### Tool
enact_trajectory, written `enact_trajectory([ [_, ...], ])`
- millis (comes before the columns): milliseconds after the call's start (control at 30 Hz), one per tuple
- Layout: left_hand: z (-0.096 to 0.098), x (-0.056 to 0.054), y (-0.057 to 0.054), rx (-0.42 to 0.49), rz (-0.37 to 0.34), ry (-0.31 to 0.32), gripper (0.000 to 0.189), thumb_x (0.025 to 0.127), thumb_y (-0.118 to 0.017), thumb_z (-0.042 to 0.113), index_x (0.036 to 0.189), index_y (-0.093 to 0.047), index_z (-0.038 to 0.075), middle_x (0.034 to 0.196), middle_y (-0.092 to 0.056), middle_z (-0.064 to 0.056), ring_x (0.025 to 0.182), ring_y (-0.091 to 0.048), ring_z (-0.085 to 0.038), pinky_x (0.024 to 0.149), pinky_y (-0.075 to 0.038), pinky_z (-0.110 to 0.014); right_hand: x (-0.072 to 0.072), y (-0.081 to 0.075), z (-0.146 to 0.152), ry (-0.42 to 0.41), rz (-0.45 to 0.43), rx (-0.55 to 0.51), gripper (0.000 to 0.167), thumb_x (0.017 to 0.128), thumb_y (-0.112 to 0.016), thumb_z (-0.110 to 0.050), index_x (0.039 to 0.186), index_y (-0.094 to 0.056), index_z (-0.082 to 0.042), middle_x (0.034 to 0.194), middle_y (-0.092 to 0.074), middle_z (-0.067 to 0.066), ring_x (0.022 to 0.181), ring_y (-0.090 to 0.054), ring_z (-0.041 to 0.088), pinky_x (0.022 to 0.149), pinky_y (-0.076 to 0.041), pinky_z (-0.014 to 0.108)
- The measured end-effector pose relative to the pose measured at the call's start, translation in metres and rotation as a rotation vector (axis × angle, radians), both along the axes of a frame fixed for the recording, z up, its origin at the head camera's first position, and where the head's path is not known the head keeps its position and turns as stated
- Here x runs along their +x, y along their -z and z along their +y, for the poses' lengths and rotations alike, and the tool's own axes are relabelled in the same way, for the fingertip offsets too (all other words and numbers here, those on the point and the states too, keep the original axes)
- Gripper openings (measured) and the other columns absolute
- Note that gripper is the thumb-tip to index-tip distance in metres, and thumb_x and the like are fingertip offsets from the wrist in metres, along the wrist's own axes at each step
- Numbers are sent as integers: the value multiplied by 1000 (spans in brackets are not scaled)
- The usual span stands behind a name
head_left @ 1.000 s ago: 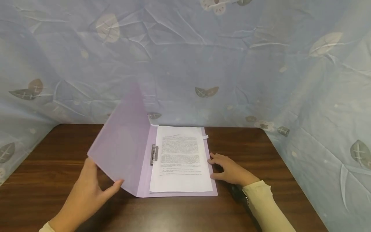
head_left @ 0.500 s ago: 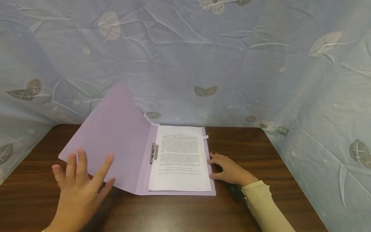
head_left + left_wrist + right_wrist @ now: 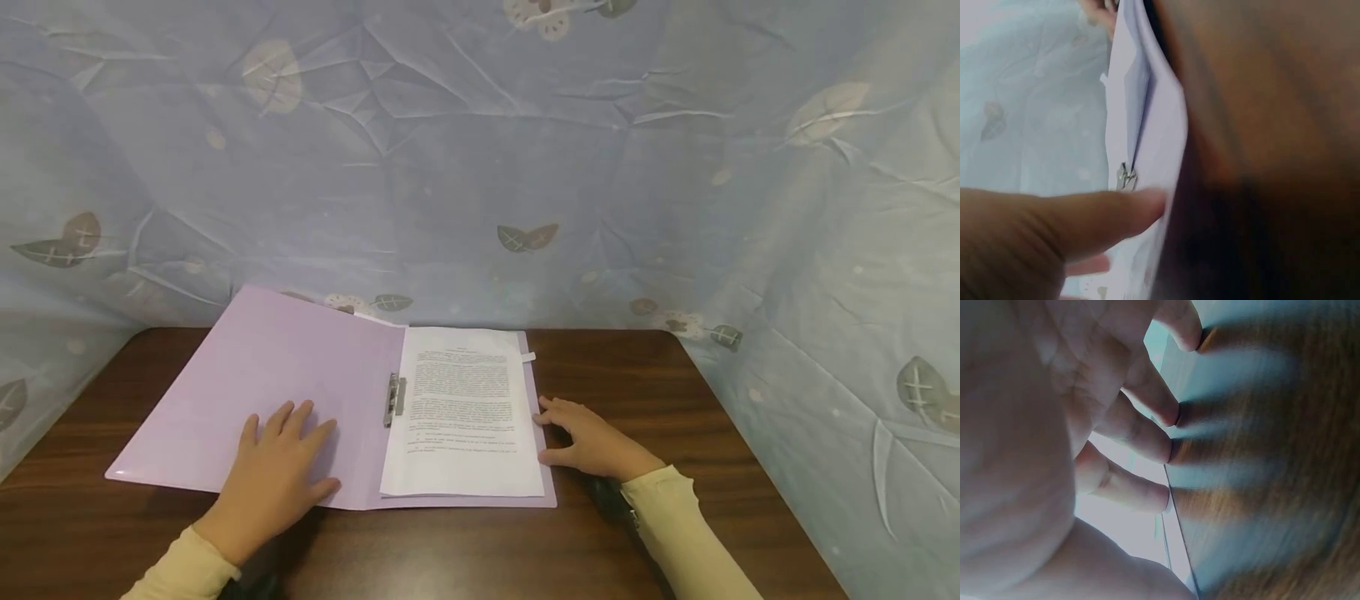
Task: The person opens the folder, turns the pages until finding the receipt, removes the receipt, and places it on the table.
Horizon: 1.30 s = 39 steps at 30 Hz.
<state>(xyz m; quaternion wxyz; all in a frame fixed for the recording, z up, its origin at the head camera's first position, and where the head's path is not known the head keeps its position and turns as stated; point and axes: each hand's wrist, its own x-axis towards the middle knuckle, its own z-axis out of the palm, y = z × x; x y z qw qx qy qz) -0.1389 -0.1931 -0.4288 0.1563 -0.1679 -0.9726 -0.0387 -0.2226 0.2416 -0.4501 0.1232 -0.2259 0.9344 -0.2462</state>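
leaf-print cloth (image 3: pixel 450 167) backs the brown table (image 3: pixel 465 550) under an open purple folder (image 3: pixel 345 379).

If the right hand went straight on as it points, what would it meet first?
Likely the right edge of the purple folder, then the paper on it; whether the right hand already touches that edge is unclear.

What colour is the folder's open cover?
The folder's cover is light purple, clearest in the head view.

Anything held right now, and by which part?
Nothing gripped: left hand spread over the purple folder's cover, right hand at the folder's right edge.
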Motion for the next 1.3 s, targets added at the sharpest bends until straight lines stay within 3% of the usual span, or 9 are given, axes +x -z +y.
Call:
enact_trajectory([
  [233,-7,-36,-1,55,-289,-5,92,65,-93,55,137,-64,5,147,-46,-38,135,-39,-62,97,-27,-88,0,3,-6,22,-13,7,63,89,-81,-31,142,-61,-4,165,-36,14,154,-27,40,121,-21,64],
  [400,-11,-51,1,102,-453,-31,108,64,-90,63,147,-54,3,154,-33,-41,137,-33,-66,95,-25,-90,-1,6,-10,26,-7,7,63,89,-82,-30,142,-61,-4,165,-37,13,154,-28,40,121,-21,64],
  [500,-14,-57,3,111,-515,-47,114,63,-90,64,150,-50,2,156,-27,-43,137,-31,-68,95,-27,-89,-3,5,-13,28,-4,17,63,89,-82,-30,143,-61,-4,165,-36,12,154,-28,39,121,-23,63],
  [767,-13,-65,2,127,-587,-29,118,65,-90,62,153,-44,-1,156,-24,-45,139,-27,-68,97,-36,-82,-5,1,-13,9,-2,52,63,90,-81,-30,143,-60,-3,166,-36,12,154,-29,38,121,-26,60],
  [967,-5,-63,2,115,-573,-6,115,63,-92,60,150,-48,-1,148,-39,-41,131,-39,-65,92,-45,-76,-3,-5,-7,-1,7,73,54,92,-78,-28,137,-62,-2,165,-37,14,152,-31,39,120,-29,59],
  [1133,9,-58,2,118,-543,25,116,59,-94,59,149,-51,2,129,-52,-30,117,-48,-49,80,-52,-66,-2,-10,-5,34,47,66,26,94,-75,-20,115,-68,-7,156,-46,20,145,-41,41,116,-35,59],
  [1233,18,-55,2,113,-538,42,114,59,-94,61,147,-53,1,129,-51,-29,124,-46,-50,82,-52,-66,-3,-12,-4,64,63,68,9,95,-74,-16,98,-66,-13,152,-51,21,142,-46,41,114,-40,57],
  [1300,22,-53,2,109,-529,52,112,60,-93,62,145,-55,-1,135,-49,-31,133,-42,-53,87,-49,-71,-3,-13,-4,87,62,73,11,94,-74,-17,90,-64,-16,150,-53,22,140,-48,41,112,-42,57],
])
